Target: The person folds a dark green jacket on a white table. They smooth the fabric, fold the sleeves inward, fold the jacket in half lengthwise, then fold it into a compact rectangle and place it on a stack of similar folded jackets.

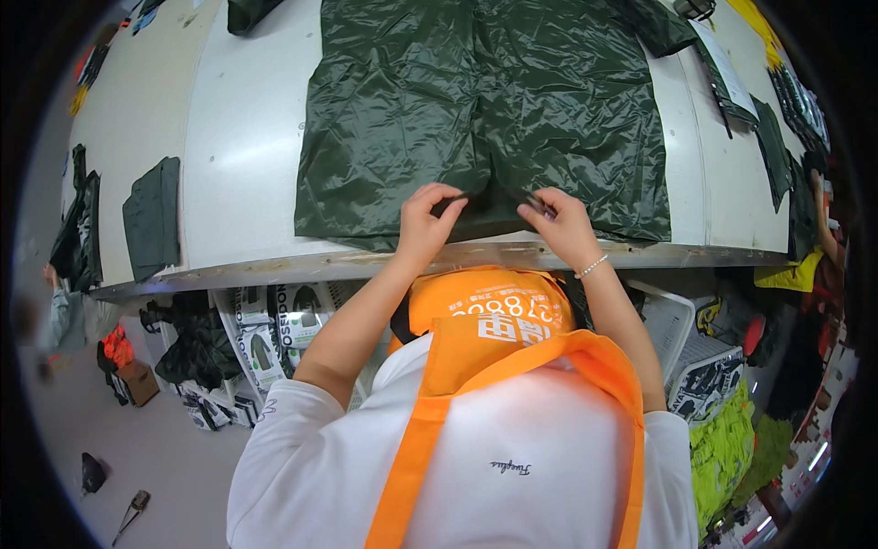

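Note:
A dark green, shiny rain jacket lies spread over the table with its hem toward me, wrinkled all over. Down its middle runs an opening that parts near the hem. My left hand pinches the edge on the left of this gap between thumb and fingers. On the other side, my right hand has its fingers closed on the opposite edge. A small dark bit shows at the right fingertips; I cannot tell whether it is only fabric. Between both hands the hem sags over the table's front edge.
The white table also bears a folded dark green garment on the left and a sheet of paper at the right. Below stand white crates with packages. Bright yellow-green clothing hangs low right; a person's arm shows at far right.

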`<state>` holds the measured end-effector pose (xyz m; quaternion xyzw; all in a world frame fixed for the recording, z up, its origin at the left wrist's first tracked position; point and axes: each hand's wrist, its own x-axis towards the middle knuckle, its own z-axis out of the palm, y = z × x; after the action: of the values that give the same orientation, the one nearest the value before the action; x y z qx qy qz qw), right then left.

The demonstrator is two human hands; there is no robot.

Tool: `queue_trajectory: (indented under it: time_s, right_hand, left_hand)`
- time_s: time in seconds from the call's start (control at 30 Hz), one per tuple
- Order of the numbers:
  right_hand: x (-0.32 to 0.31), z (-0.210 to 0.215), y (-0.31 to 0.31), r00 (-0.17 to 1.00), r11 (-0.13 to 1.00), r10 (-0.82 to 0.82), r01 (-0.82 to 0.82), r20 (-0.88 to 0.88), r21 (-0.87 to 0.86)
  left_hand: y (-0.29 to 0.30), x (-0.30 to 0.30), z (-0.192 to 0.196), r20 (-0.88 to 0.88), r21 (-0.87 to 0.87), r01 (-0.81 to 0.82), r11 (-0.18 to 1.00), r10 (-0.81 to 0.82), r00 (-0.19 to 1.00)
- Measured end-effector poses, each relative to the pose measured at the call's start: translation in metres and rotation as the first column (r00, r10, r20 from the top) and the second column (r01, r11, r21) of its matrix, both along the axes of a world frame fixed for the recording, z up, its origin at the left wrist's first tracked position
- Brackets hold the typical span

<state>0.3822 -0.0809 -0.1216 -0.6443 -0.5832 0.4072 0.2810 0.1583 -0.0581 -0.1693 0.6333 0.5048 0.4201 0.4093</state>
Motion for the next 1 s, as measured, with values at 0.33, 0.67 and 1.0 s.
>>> queue_trajectory:
  time_s: [0.33,0.67,1.0]
  right_hand:
    - [-0.028,0.057,0.003,0.982,0.996,0.091,-0.09,-0.164,0.01]
    - [-0.033,0.063,0.009,0.977,0.989,0.141,-0.132,-0.162,0.068]
    - [-0.037,0.061,0.011,0.985,0.967,0.039,0.006,-0.169,0.256]
  left_hand:
    - [0.002,0.0,0.07,-0.155,0.566,-0.021,0.824,0.13,0.979]
    - [0.0,0.007,0.071,-0.155,0.613,-0.029,0.79,0.155,0.976]
    - [-0.001,0.013,0.074,0.187,0.085,-0.224,0.971,0.205,0.961]
